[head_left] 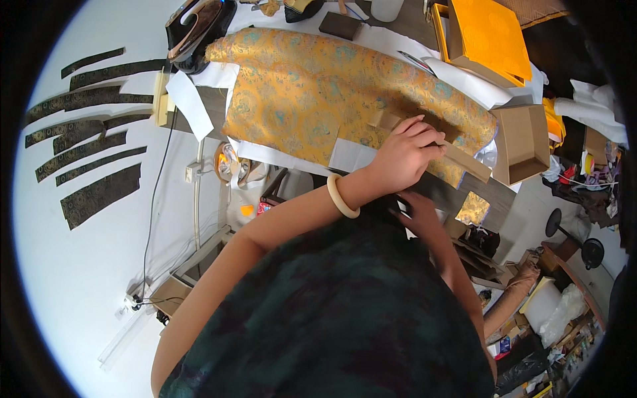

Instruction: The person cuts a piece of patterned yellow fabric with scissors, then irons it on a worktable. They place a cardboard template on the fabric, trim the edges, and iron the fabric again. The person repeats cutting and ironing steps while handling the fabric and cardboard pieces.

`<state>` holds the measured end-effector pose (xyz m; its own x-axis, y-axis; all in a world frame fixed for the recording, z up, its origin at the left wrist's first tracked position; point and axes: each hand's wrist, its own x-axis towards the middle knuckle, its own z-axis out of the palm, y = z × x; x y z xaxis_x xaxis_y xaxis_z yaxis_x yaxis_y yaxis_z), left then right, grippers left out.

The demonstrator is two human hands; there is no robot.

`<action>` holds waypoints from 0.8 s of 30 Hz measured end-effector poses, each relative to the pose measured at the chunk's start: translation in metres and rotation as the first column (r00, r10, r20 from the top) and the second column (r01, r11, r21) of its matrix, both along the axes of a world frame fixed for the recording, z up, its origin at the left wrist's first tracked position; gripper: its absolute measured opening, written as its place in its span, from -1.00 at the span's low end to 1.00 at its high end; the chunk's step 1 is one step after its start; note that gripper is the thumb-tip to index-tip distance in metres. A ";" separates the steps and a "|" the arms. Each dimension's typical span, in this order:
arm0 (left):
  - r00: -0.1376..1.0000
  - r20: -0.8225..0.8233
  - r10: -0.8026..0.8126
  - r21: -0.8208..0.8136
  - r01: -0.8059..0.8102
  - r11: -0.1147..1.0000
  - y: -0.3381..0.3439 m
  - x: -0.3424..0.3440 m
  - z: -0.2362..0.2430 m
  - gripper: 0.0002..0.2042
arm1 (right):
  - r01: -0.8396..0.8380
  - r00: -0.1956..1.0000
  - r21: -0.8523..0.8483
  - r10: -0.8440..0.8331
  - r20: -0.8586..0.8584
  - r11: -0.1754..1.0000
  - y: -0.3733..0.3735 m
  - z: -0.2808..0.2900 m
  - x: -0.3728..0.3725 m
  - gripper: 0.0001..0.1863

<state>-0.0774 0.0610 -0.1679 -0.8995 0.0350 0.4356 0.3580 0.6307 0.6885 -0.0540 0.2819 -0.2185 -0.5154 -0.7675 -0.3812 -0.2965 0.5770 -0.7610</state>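
My left hand is closed over a long tan cardboard strip lying on gold patterned fabric, which has blue motifs and is spread over the table. A white sheet shows at the fabric's front edge. My right hand is lower, beside the table edge and my dark clothing, its fingers apart and partly hidden, with nothing visible held. A small gold fabric square lies to its right.
An iron stands back left, beside a curved white paper. A yellow box and open cardboard box sit right. Dark patterned strips hang on the left wall. An arm-like shape shows among clutter lower right.
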 end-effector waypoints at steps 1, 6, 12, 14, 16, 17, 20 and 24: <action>1.000 -0.005 0.023 -0.004 -0.023 1.000 0.004 0.001 -0.002 -0.81 | 0.002 0.988 0.029 0.003 -0.152 1.000 0.053 0.010 0.004 -0.53; 0.993 -0.004 0.122 -0.035 -0.122 0.992 0.024 0.003 -0.003 -0.84 | 0.314 0.937 0.289 -0.247 -0.245 0.904 0.197 0.114 0.013 -0.62; 0.960 0.023 0.280 -0.142 -0.275 0.951 0.052 0.000 -0.001 -0.57 | 0.571 0.821 0.037 -0.570 -0.033 0.820 0.326 0.080 -0.038 -0.78; 0.938 0.055 0.342 -0.198 -0.326 0.925 0.055 0.002 -0.002 -0.50 | 0.533 0.841 0.121 -0.540 0.035 0.837 0.330 0.070 -0.076 -0.77; 0.936 0.067 0.345 -0.283 -0.314 0.907 0.058 0.004 0.003 -0.50 | 0.521 0.852 0.080 -0.524 0.021 0.850 0.349 0.037 -0.100 -0.75; 0.934 0.065 0.352 -0.278 -0.322 0.905 0.060 0.005 0.003 -0.50 | 0.526 0.849 0.045 -0.528 0.032 0.849 0.348 0.028 -0.113 -0.74; 0.929 0.070 0.364 -0.256 -0.336 0.907 0.064 0.005 0.004 -0.52 | 0.474 0.877 0.128 -0.480 0.027 0.871 0.330 0.029 -0.148 -0.72; 0.921 0.078 0.383 -0.233 -0.356 0.905 0.068 0.008 0.003 -0.53 | 0.367 0.929 0.169 -0.351 -0.118 0.915 0.318 0.036 -0.177 -0.66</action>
